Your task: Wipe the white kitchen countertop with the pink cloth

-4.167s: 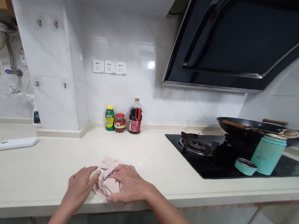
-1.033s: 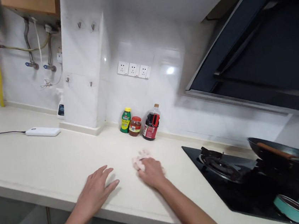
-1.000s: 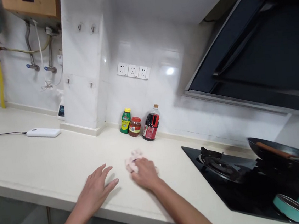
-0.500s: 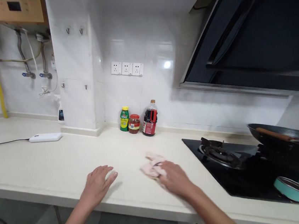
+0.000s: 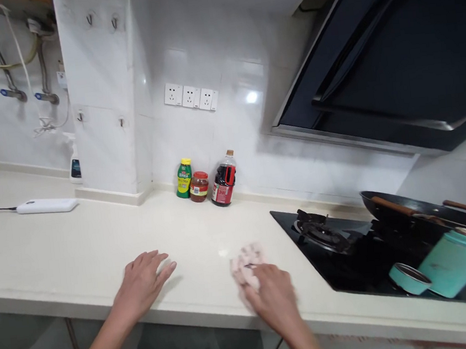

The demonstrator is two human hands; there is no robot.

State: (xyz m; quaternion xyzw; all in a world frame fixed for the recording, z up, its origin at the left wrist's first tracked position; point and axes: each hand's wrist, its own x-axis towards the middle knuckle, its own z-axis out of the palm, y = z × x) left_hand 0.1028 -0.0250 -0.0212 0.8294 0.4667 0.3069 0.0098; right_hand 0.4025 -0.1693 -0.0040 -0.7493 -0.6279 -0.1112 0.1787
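Observation:
My right hand [image 5: 272, 292] presses a pale pink cloth [image 5: 242, 263] against the white countertop [image 5: 99, 249], left of the stove; cloth and fingers are slightly blurred. The fingers are curled over the cloth, and part of it is hidden beneath them. My left hand [image 5: 142, 281] is over the counter near its front edge, fingers apart and holding nothing. Behind both hands, against the wall, stand a green bottle with a yellow cap [image 5: 184, 178], a red-lidded jar [image 5: 199, 187] and a dark sauce bottle with a red handle [image 5: 223, 180].
On the right a black gas stove [image 5: 341, 252] carries a wok [image 5: 411, 208], a turquoise canister [image 5: 458, 262] and a small turquoise lid-like ring [image 5: 409, 278]. A dark range hood [image 5: 392, 69] slopes above. At left lie a white corded device [image 5: 47, 205] and a spray bottle [image 5: 74, 163].
The view has turned rightward, showing more of the stove. My right hand has shifted the cloth slightly rightward over the counter. My left hand stays spread above the counter's front.

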